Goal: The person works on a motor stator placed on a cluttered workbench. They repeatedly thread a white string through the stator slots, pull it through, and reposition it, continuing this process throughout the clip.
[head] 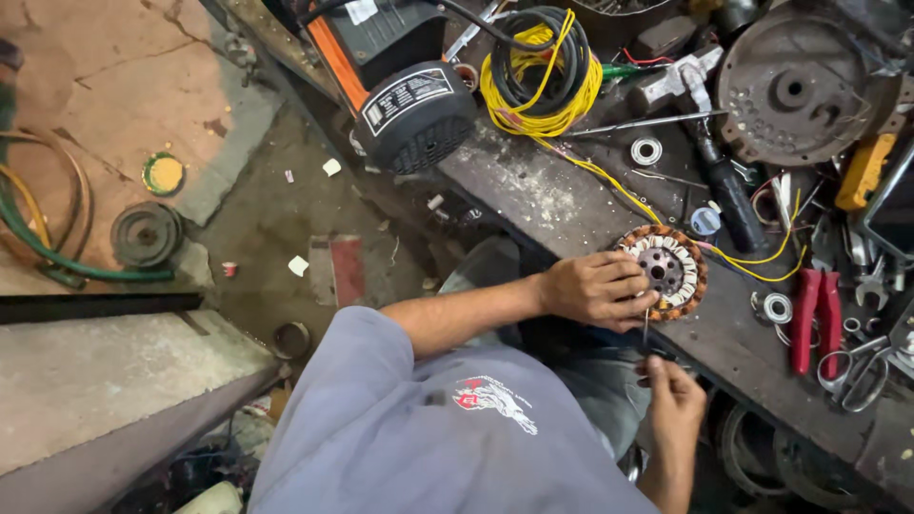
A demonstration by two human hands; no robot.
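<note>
At the edge of the worktop (552,205), two hands work on a round motor winding (666,271).

On the winding's near side the left hand (595,288) lies closed over its rim, fingers curled around the copper coils. Just below the winding, the right hand (671,400) pinches a thin metal tool (645,328) that points up at the rim. Yellow wire (543,81) runs from the winding to a coil farther back, red pliers (817,314) lie to the winding's right, and a black motor (414,114) sits well apart beyond the coil.
</note>
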